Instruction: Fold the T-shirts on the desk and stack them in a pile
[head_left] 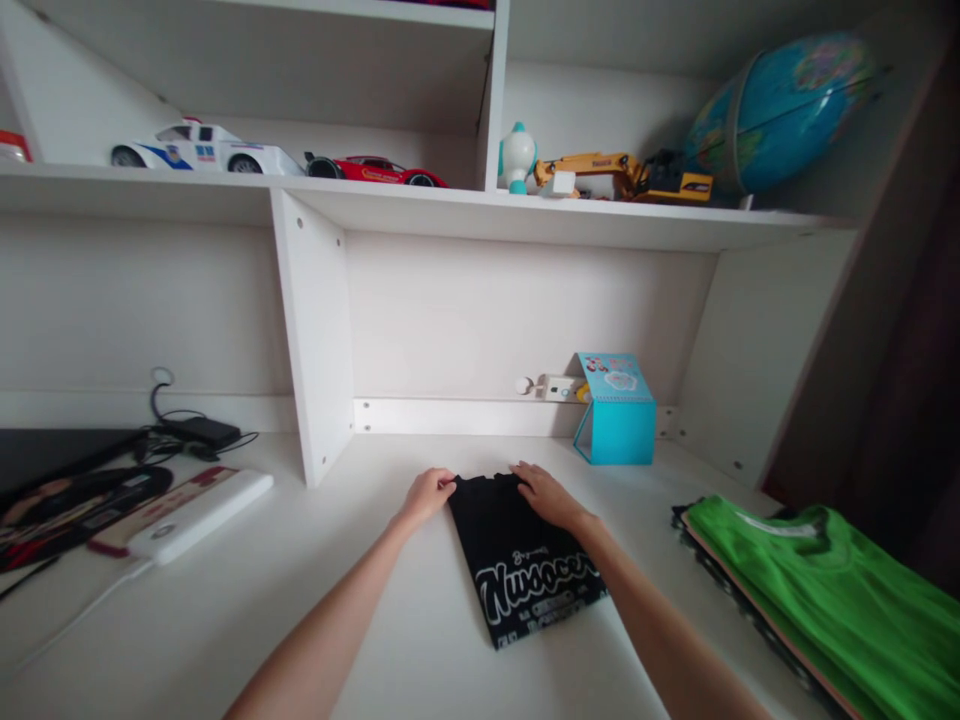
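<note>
A folded black T-shirt (517,560) with white lettering lies on the white desk (420,640) in front of me. My left hand (427,494) is closed in a pinch on the shirt's far left corner. My right hand (546,495) lies on the far right part of the shirt, fingers curled onto the cloth near its far edge.
A pile of folded clothes with a green shirt (825,590) on top lies at the right. A blue box (616,412) stands at the back. A white power bank (196,512) and cables lie left. Toy cars (206,148), an excavator (622,175) and a globe (780,110) sit on the shelf above.
</note>
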